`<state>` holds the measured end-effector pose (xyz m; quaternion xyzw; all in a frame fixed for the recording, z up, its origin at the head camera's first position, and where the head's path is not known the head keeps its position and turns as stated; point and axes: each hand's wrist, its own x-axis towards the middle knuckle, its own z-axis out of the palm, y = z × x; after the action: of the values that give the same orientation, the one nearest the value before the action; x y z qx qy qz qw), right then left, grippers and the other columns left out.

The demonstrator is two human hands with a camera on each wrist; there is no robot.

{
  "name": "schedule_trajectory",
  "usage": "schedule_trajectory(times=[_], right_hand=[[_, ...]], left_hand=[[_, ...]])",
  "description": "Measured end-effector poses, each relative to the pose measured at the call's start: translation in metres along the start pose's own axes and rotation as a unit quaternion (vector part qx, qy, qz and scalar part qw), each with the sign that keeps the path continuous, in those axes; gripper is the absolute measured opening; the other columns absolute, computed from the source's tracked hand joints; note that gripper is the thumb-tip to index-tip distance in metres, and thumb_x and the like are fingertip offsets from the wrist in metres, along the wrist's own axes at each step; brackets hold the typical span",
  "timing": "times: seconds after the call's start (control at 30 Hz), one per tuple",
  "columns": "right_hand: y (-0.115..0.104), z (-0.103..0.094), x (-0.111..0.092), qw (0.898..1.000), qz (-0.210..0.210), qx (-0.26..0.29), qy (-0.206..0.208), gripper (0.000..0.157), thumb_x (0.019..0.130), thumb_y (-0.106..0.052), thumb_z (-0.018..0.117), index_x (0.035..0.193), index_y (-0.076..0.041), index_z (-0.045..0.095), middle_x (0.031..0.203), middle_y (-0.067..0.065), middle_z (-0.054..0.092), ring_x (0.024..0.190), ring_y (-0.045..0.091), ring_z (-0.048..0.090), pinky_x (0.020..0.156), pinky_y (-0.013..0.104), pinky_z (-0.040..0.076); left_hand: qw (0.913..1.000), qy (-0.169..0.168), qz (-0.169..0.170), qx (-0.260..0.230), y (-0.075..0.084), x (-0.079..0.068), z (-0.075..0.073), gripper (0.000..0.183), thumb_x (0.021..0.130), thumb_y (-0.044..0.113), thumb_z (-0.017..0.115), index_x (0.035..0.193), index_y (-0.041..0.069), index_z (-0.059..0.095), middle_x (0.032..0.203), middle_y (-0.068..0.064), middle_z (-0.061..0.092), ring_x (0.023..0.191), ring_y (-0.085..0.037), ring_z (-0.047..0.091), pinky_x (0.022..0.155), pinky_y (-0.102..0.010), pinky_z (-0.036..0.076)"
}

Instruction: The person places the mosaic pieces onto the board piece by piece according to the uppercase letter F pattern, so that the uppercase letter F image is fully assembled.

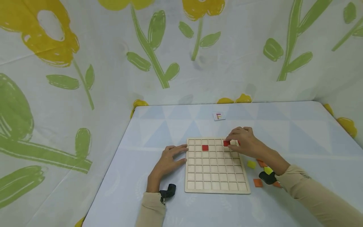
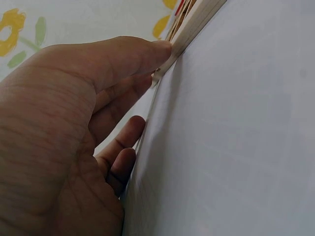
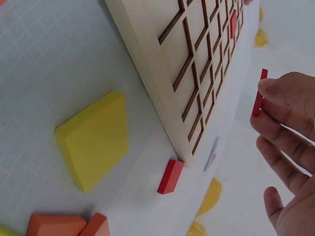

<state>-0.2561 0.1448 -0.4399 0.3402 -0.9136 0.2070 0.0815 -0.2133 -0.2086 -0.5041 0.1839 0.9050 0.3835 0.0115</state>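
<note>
A wooden grid board (image 1: pixel 210 169) lies on the table with a red square tile (image 1: pixel 205 148) set in one of its far cells. Thumb and fingers of my right hand (image 1: pixel 247 142) pinch another red tile (image 3: pixel 259 92), held on edge above the board's far right part. At the board's left edge, my left hand (image 1: pixel 166 161) touches the rim with fingertips and thumb, fingers loosely extended. One more red tile (image 3: pixel 171 176) lies on the table beside the board's corner, mostly behind the right hand in the head view.
Right of the board lie yellow tiles (image 1: pixel 251 164) and orange tiles (image 1: pixel 258 183), some under the right forearm. A small card with a coloured grid pattern (image 1: pixel 219 116) sits beyond the board. Flower-printed cloth (image 1: pixel 198 78) hangs behind the table.
</note>
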Motion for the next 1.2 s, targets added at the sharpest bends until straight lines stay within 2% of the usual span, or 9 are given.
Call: schedule_trajectory(times=[0.37,0.6,0.83,1.2], right_hand=[[-0.002,0.009,0.009,0.999,-0.033,0.000,0.004,0.021,0.079,-0.009,0.085,0.098,-0.011,0.077,0.100,0.002,0.069,0.104,0.028,0.058,0.094,0.063,0.029],[-0.008,0.016,0.014,1.000,-0.025,-0.006,-0.005,0.020,0.079,-0.011,0.085,0.099,-0.011,0.078,0.100,0.001,0.069,0.106,0.028,0.058,0.097,0.063,0.030],[-0.011,0.024,0.021,0.999,-0.045,-0.017,-0.005,0.018,0.080,-0.013,0.085,0.096,-0.012,0.078,0.097,0.001,0.069,0.103,0.026,0.058,0.095,0.062,0.032],[-0.021,0.031,0.029,0.999,-0.033,-0.007,-0.025,0.012,0.082,-0.012,0.083,0.093,-0.013,0.078,0.095,-0.001,0.069,0.104,0.025,0.057,0.096,0.061,0.030]], left_hand=[[1.0000,-0.004,0.001,-0.006,0.000,0.000,0.000,0.044,0.092,0.024,0.073,0.136,0.021,0.065,0.148,0.013,0.051,0.134,-0.029,0.036,0.107,-0.056,0.032],[0.9999,-0.002,0.012,-0.004,-0.001,0.000,-0.001,0.044,0.092,0.024,0.073,0.135,0.020,0.065,0.147,0.011,0.052,0.132,-0.029,0.038,0.105,-0.055,0.033],[1.0000,-0.002,0.007,-0.004,-0.002,0.000,0.000,0.045,0.092,0.025,0.073,0.136,0.021,0.065,0.147,0.013,0.051,0.133,-0.029,0.038,0.105,-0.055,0.033],[0.9999,0.000,0.017,0.003,-0.002,0.001,0.000,0.044,0.092,0.023,0.073,0.135,0.020,0.065,0.147,0.012,0.052,0.132,-0.030,0.039,0.106,-0.054,0.032]])
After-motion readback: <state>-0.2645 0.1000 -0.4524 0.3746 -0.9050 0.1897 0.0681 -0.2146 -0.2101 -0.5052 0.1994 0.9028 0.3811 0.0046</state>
